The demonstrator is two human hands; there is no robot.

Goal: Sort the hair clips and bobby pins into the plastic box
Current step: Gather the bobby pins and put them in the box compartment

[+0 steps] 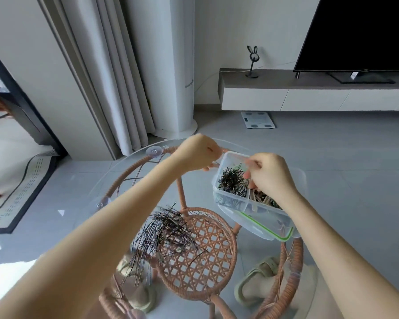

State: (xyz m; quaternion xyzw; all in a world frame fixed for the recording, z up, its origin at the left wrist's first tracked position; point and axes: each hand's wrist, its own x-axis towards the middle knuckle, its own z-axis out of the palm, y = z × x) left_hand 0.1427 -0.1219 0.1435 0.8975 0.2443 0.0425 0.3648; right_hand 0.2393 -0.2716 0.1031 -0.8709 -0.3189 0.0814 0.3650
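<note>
A clear plastic box with compartments stands on the round glass table, resting on its green-sealed lid. One compartment holds black bobby pins, another holds brown hair clips. My left hand grips the box's far left corner. My right hand is over the box, its fingers pinching a thin pin at the rim. A loose pile of black bobby pins lies on the glass to the left of the box.
The glass top sits on a rattan frame with suction cups. My slippered feet show through the glass. A curtain, a white tower unit, a scale and a TV bench stand beyond.
</note>
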